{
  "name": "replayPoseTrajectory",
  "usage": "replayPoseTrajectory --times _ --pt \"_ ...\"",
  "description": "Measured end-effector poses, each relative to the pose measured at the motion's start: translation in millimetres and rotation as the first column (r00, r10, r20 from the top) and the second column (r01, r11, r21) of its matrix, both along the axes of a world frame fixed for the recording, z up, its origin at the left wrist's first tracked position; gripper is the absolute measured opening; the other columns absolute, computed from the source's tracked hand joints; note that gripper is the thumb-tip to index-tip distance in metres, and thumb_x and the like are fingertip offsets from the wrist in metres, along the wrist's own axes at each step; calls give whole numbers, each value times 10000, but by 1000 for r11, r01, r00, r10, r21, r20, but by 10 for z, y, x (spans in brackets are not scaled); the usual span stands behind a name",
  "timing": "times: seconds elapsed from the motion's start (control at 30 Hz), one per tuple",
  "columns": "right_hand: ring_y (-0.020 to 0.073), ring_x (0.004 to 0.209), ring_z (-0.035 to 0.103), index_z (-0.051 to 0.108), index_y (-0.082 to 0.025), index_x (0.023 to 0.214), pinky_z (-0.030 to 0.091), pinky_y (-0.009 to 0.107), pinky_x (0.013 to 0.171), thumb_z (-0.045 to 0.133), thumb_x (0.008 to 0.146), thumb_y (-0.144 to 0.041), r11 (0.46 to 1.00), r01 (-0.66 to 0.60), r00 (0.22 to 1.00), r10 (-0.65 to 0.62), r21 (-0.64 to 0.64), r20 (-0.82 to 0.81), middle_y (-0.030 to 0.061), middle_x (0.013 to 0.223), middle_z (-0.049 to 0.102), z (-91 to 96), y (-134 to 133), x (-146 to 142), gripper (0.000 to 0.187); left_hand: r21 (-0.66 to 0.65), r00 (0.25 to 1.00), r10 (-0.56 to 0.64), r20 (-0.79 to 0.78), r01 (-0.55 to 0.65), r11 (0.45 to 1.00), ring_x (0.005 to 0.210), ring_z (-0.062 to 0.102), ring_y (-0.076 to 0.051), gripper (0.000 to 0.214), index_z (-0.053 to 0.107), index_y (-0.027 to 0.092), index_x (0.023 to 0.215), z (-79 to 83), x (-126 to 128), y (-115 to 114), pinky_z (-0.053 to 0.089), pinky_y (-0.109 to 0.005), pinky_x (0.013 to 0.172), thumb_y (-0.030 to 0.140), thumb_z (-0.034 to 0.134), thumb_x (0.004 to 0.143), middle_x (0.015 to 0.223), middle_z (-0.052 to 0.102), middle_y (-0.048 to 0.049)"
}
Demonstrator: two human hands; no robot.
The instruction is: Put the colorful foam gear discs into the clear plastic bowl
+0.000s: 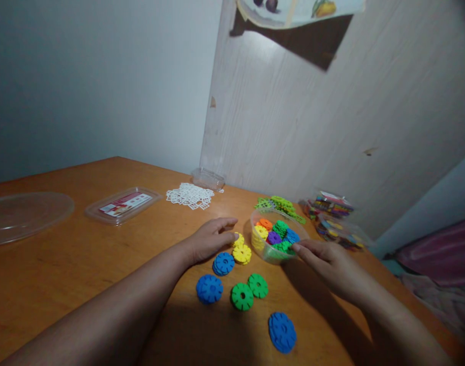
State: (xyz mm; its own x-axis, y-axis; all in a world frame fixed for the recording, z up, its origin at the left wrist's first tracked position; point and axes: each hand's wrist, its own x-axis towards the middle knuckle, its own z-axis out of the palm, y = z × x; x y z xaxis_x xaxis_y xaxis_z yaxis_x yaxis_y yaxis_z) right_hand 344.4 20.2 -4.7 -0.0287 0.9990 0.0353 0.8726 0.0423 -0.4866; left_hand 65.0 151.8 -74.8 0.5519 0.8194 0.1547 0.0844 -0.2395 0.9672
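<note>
My left hand [211, 237] rests on the wooden table [64, 264] with its fingers curled together, fingertips touching a yellow toothed disc [238, 239]. Another yellow disc [242, 253] lies just below it. My right hand [327, 262] has its fingertips on the near rim of a clear plastic bowl [259, 250] that holds several coloured discs. Loose on the table in front of me lie blue discs [223, 263] [209, 288] [282, 331] and two green discs [242, 296] [258, 285].
A pile of white lattice pieces [190, 195] and a small clear tub [207, 178] sit at the back. A clear rectangular lid [121, 204] and a round clear lid [24, 216] lie at left. Green pieces [280, 205] and containers of coloured pieces [331, 216] stand behind the bowl.
</note>
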Motion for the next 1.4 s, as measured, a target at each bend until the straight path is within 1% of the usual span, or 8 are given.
replayPoseTrajectory --times 0.13,0.3,0.4,0.53,0.8,0.93,1.17,1.4 --pt "221 730 623 734 -202 855 454 294 646 405 971 -554 998 45 998 -43 -45 46 31 736 690 11 -2 -48 496 8 1000 -5 -10 5 1000 1358 510 -335 631 596 124 1365 14 -3 -5 418 -462 1132 379 679 794 1489 526 -172" --pt "168 609 535 676 -189 733 359 267 555 376 972 -569 997 40 995 -33 -69 92 7 629 590 53 -23 -91 540 31 1000 -3 -29 4 1000 1351 517 -326 615 601 119 1358 16 1 10 406 -470 1140 355 670 795 1483 531 -176" --pt "168 619 520 671 -188 740 361 272 559 347 975 -581 997 28 995 -21 -70 96 14 649 582 61 -14 -91 561 44 999 13 -38 -11 999 1347 520 -331 604 617 131 1345 5 1 19 405 -480 1140 356 682 788 1478 537 -171" --pt "165 642 526 668 -188 742 380 272 575 372 965 -595 995 25 998 -20 -97 52 22 689 598 74 1 -88 551 44 999 20 -40 -19 999 1341 526 -334 596 624 137 1341 -1 -1 15 416 -481 1132 360 679 791 1472 545 -170" --pt "137 564 436 631 -193 792 358 262 538 366 952 -636 985 11 999 -17 -173 -37 -11 614 499 163 -39 -208 540 34 1000 20 -20 -19 999 1339 526 -337 594 629 145 1333 -4 3 11 430 -483 1121 341 684 775 1471 545 -168" --pt "132 545 424 590 -206 770 365 254 527 369 951 -641 984 0 998 -12 -178 -68 -16 593 481 165 -43 -238 521 23 1000 13 -19 -12 1000 1344 520 -343 601 629 135 1331 6 4 3 425 -480 1125 343 690 771 1481 533 -174" --pt "158 618 488 561 -215 718 415 263 582 383 941 -633 992 -22 998 14 -127 -61 13 637 524 179 -51 -267 506 -7 1000 7 1 -7 1000 1352 515 -342 612 619 152 1344 -2 1 3 429 -476 1118 372 698 777 1484 533 -163" --pt "141 552 407 635 -206 821 351 252 509 364 941 -659 989 29 994 -44 -147 -96 -7 608 472 163 -98 -146 542 -4 1000 3 -19 -3 1000 1349 517 -336 621 610 128 1348 12 -11 5 423 -464 1125 387 693 790 1480 532 -179"
